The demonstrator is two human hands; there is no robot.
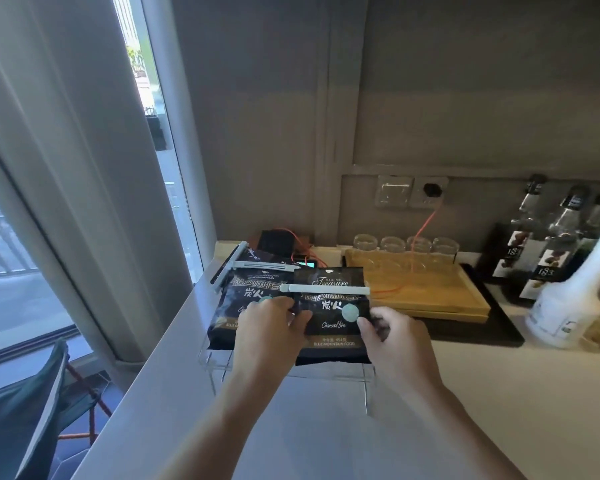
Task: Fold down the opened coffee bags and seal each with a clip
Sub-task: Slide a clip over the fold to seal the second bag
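Observation:
Two black coffee bags stand on a clear acrylic stand (368, 386) on the counter. The right coffee bag (333, 327) has its top folded down, and a pale clip (326, 289) lies across the fold. My left hand (271, 327) grips its left edge and my right hand (392, 336) grips its right edge. The left coffee bag (243, 289) leans behind it, partly hidden by my left hand, with a grey clip (267, 265) across its top. Another long clip (229, 266) slants along that bag's left side.
A wooden tray (426, 296) with several upturned glasses (406, 245) sits on a black mat to the right. Syrup bottles (561, 237) and a white bottle (568, 306) stand far right. An orange cable (426, 226) runs from the wall socket. The counter's left edge drops off beside a window.

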